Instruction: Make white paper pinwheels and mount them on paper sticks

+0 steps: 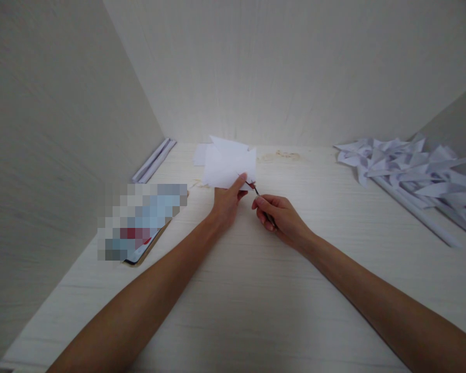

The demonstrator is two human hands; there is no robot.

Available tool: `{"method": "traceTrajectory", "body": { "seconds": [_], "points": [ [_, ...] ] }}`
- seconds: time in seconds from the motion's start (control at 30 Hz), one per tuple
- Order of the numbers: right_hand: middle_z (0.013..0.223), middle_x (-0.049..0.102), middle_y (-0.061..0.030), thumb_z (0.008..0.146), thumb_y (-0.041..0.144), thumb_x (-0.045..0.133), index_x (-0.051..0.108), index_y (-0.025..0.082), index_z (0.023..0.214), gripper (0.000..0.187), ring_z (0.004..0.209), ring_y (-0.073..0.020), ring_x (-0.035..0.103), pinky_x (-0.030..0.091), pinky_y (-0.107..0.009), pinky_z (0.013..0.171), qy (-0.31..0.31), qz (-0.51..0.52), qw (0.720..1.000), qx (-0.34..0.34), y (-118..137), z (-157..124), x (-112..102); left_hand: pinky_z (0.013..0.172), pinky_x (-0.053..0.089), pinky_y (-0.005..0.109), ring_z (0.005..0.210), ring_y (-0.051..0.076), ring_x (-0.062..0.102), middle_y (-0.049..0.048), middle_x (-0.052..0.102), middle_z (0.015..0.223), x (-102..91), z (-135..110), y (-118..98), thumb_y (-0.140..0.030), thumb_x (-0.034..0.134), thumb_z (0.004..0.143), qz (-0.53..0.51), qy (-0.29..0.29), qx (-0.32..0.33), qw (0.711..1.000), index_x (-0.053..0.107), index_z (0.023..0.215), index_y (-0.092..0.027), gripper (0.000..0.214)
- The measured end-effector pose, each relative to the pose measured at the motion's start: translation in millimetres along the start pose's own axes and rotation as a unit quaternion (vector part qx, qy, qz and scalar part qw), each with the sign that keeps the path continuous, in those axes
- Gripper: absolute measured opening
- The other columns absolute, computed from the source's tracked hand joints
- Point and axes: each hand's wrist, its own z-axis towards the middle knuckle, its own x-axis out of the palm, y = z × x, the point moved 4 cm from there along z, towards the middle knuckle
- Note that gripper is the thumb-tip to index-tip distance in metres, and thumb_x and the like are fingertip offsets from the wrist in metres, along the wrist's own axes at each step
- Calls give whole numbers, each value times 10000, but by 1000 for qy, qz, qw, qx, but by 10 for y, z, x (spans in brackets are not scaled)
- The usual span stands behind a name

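My left hand grips a white sheet of paper by its lower edge, thumb on top. The sheet is raised over the table, and a slit shows near its upper right corner. In my right hand is a slim pair of dark scissors, its fingers closed around the handles. The blades meet the sheet's lower right corner, close to my left thumb; part of them is hidden. Behind the held sheet lies another white paper piece.
Two rolled paper tubes lie at the back left, with a phone, its screen blurred out, in front of them. At right, paper pinwheels are piled with paper sticks. Walls enclose the pale table at the back and sides.
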Motion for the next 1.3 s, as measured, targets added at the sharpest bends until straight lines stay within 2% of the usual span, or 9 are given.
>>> {"method": "traceTrajectory", "body": {
  "seconds": [0.23, 0.37, 0.5, 0.63, 0.77, 0.87, 1.03, 1.17, 1.3],
  "points": [
    [374, 418, 84, 703, 376, 552, 529, 152, 605, 246, 274, -15, 304, 149, -171, 299, 0, -3, 1000, -16, -4, 7, -13, 539, 412, 203, 594, 87, 567, -39, 616, 669, -17, -1, 8, -218, 678, 592, 10, -22, -2, 1000, 575, 722, -205, 166],
    [399, 444, 76, 719, 374, 548, 533, 154, 640, 234, 288, -22, 325, 170, -172, 299, 3, -13, 999, -30, -7, -14, -10, 550, 401, 208, 582, 85, 559, -40, 599, 627, -26, 15, -9, -231, 665, 613, 7, -25, -4, 1000, 568, 676, -197, 121],
    [415, 433, 93, 663, 318, 639, 488, 170, 648, 212, 311, -19, 328, 195, -161, 306, -65, 16, 994, -88, 1, -20, -60, 567, 392, 202, 610, 80, 557, -42, 591, 639, -50, 23, -16, -224, 662, 610, -5, -45, -19, 999, 564, 685, -191, 128],
    [378, 384, 118, 624, 301, 681, 521, 179, 727, 226, 301, -26, 294, 182, -164, 295, -107, 42, 986, -124, -7, -3, -84, 625, 421, 226, 692, 103, 566, -26, 611, 708, 35, -54, 10, -199, 685, 572, -1, -5, -28, 1000, 573, 689, -184, 163],
    [349, 386, 105, 617, 277, 670, 499, 173, 610, 200, 290, -25, 277, 165, -177, 291, -131, 62, 982, -124, -6, 6, -109, 674, 449, 263, 738, 126, 572, -3, 634, 765, 134, -126, 51, -176, 696, 543, 11, 56, -47, 997, 588, 699, -176, 190],
    [343, 394, 100, 582, 237, 668, 473, 177, 562, 205, 290, -21, 270, 152, -177, 295, -163, 94, 975, -118, 7, 10, -163, 672, 447, 248, 742, 116, 573, 0, 637, 774, 80, -75, 36, -181, 682, 559, -9, 26, -41, 999, 592, 690, -173, 159],
    [346, 386, 104, 550, 215, 659, 476, 179, 554, 187, 296, -18, 265, 136, -174, 298, -215, 134, 959, -130, 50, 22, -246, 588, 412, 182, 624, 61, 543, -23, 617, 696, -64, 51, -2, -198, 672, 572, -34, -34, -42, 998, 576, 619, -163, 113],
    [362, 373, 105, 579, 237, 654, 487, 179, 579, 177, 303, -20, 260, 152, -180, 301, -269, 147, 940, -148, 79, 19, -322, 550, 390, 179, 592, 58, 525, -14, 623, 691, -43, 47, 26, -240, 704, 551, 34, 3, -42, 999, 608, 631, -164, 146],
    [372, 367, 110, 595, 273, 671, 447, 193, 590, 238, 308, -22, 252, 162, -182, 305, -301, 164, 925, -166, 99, 24, -389, 577, 393, 211, 574, 77, 517, -4, 617, 616, -10, 25, 91, -256, 704, 555, 115, 65, -22, 991, 634, 604, -148, 138]
  ]
}}
